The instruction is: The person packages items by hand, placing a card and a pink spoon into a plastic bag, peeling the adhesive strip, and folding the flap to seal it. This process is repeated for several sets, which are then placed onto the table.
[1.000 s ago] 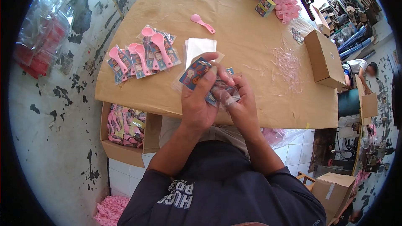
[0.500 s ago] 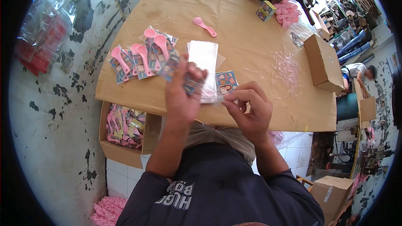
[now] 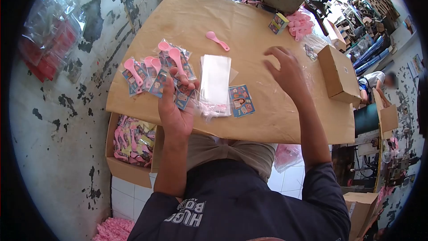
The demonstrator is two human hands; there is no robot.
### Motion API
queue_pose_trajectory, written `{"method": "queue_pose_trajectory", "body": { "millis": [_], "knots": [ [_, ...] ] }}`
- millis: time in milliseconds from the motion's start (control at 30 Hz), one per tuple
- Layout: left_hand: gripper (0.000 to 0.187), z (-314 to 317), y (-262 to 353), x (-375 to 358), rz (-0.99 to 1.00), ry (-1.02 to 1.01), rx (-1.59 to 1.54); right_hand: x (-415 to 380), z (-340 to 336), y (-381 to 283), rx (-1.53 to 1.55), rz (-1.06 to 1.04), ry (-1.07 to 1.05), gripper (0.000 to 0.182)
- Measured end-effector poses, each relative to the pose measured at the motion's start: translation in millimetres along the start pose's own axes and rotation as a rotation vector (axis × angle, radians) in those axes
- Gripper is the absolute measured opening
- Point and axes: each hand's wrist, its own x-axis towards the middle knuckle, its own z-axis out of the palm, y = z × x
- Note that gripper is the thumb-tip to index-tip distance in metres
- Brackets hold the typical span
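My left hand [image 3: 177, 111] is closed on a small blue printed card packet [image 3: 183, 97] at the table's front edge. Just beyond its fingers lie several clear packets, each with a pink spoon [image 3: 133, 72] on a blue card. To the right of that hand is a stack of white-looking clear bags [image 3: 215, 80]. Blue printed cards [image 3: 241, 101] lie beside the stack. My right hand [image 3: 285, 69] is raised over the right half of the table, fingers curved and apart, with nothing visible in them. A loose pink spoon [image 3: 217, 40] lies farther back.
Below the table's left edge is a carton [image 3: 129, 169] filled with packets. An upright brown box [image 3: 341, 69] stands at the right edge. A small printed box [image 3: 278, 23] and a pile of pink spoons [image 3: 300, 26] are at the back right. Another person [image 3: 373, 82] is beyond.
My right hand has left the packet and moved up and right, over the scattered plastic strips. My left hand has moved slightly left and down, still with the card packet.
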Motion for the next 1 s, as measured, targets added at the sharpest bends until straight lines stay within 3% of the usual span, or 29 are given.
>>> {"method": "queue_pose_trajectory", "body": {
  "millis": [133,300,633,767,1000],
  "knots": [
    [0.035,0.9,-6.0,-2.6,-0.022,-0.039,0.017,33.0,41.9,17.2,-0.310,-0.227,0.053,0.028],
    [0.037,9.8,-11.7,-12.0,-0.055,-0.078,0.082,85.6,96.3,41.9,-0.274,-0.213,0.090,0.036],
    [0.039,-0.7,-4.3,-10.7,-0.019,0.002,0.152,94.9,113.7,70.9,-0.435,-0.221,0.093,0.019],
    [0.039,-12.4,-4.3,0.5,0.093,-0.013,0.112,54.7,78.5,68.7,-0.172,-0.124,0.127,0.020],
    [0.039,-8.2,-1.5,13.0,0.255,-0.005,0.028,-75.5,38.9,-4.0,0.499,0.213,-0.185,0.020]
  ]
}}
